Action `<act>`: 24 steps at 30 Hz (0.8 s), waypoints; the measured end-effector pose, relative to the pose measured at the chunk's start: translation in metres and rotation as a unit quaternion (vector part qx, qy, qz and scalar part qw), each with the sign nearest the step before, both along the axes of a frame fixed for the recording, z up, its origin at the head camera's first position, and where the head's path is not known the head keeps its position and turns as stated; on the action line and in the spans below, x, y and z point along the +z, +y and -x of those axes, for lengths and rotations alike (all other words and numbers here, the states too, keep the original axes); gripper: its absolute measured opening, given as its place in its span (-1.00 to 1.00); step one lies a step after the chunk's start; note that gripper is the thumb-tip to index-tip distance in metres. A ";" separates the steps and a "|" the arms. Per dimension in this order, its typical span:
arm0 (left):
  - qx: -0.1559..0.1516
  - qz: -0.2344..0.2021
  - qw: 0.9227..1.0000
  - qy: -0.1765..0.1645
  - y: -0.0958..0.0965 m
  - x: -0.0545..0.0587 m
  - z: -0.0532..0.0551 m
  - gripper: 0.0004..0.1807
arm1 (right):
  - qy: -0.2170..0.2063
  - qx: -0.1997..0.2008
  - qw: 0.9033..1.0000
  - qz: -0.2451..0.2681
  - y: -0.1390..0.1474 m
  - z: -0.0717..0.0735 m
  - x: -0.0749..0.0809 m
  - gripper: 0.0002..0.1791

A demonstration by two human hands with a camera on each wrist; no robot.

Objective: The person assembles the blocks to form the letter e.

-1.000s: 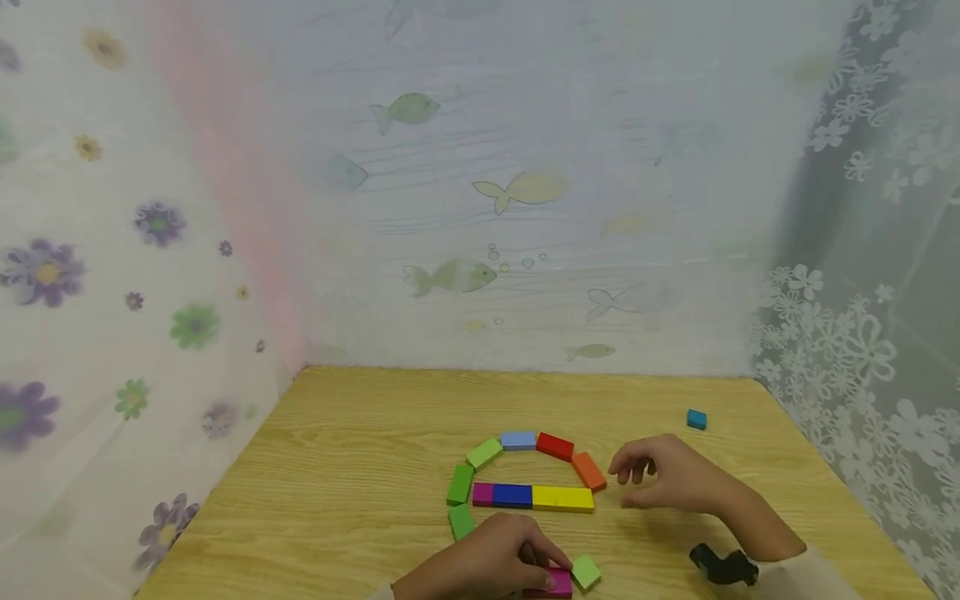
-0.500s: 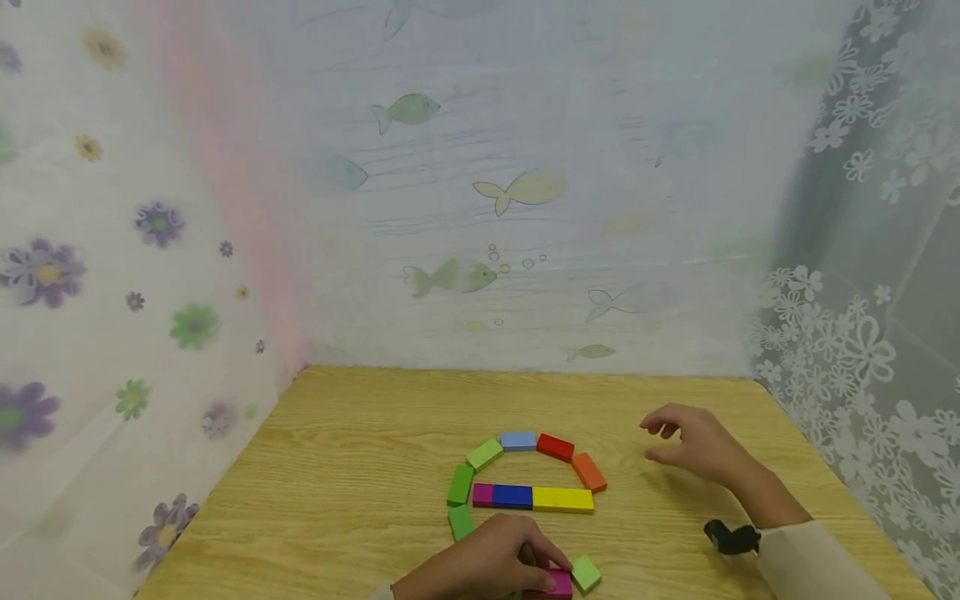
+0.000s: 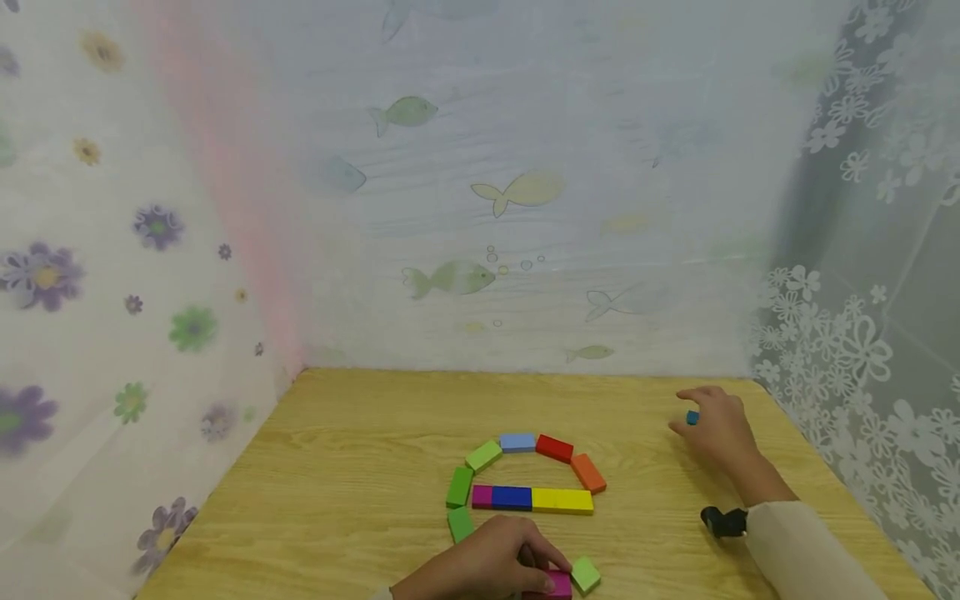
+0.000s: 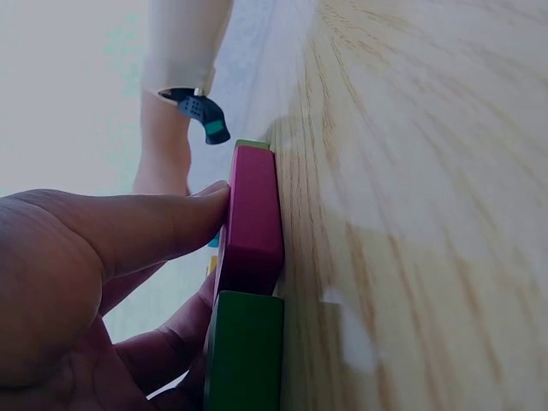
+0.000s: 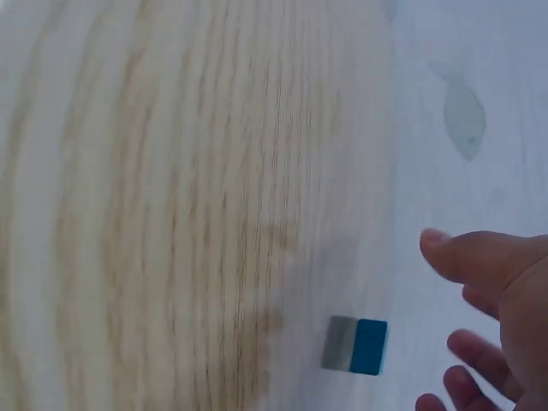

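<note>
My left hand [image 3: 491, 557] pinches a magenta block [image 4: 255, 210] on the table, its thumb on one face and fingers on the far side. Against one end of that block stands a dark green block [image 4: 246, 353]; a light green block [image 3: 586, 575] sits at its other end. Over at the back right, my right hand [image 3: 722, 432] hovers with thumb and fingers spread around a small blue block [image 5: 369, 347]. In the right wrist view a gap shows between the fingers and this block.
An arc of blocks curves over the table [image 3: 337, 467]: green ones [image 3: 460, 487] at left, light blue [image 3: 518, 442], red [image 3: 555, 448] and orange [image 3: 588, 472]. Inside it lies a straight row ending in a yellow block [image 3: 562, 501]. A fish-patterned curtain [image 3: 525, 275] hangs behind.
My right hand has moved away from the orange block, back and to the right, and now surrounds the small blue block. The left hand has stayed on the magenta block.
</note>
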State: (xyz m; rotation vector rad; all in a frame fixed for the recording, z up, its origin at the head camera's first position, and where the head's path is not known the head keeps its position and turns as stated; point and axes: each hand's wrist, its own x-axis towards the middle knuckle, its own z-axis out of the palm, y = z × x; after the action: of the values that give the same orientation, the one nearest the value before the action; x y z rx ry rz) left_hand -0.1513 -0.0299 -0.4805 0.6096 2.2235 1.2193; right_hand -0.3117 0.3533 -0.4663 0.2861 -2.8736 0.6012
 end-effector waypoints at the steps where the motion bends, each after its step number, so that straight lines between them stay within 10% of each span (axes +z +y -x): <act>1: 0.000 -0.002 1.000 0.001 0.000 0.000 0.000 -0.73 | -0.015 -0.009 1.000 0.004 0.003 0.002 -0.001 -0.30; 9: -0.002 -0.006 1.000 0.002 0.000 -0.001 0.000 -0.73 | -0.106 -0.021 0.993 0.036 0.018 0.009 -0.010 -0.07; 24: -0.007 -0.004 1.000 0.006 -0.001 -0.002 0.001 -0.71 | -0.130 -0.043 0.988 0.075 0.027 0.014 -0.019 -0.05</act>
State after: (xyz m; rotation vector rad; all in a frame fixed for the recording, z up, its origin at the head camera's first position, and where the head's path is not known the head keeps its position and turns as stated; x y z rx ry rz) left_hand -0.1524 -0.0307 -0.4829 0.6362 2.2222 1.2204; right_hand -0.3258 0.3803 -0.4850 0.0636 -3.0438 0.8922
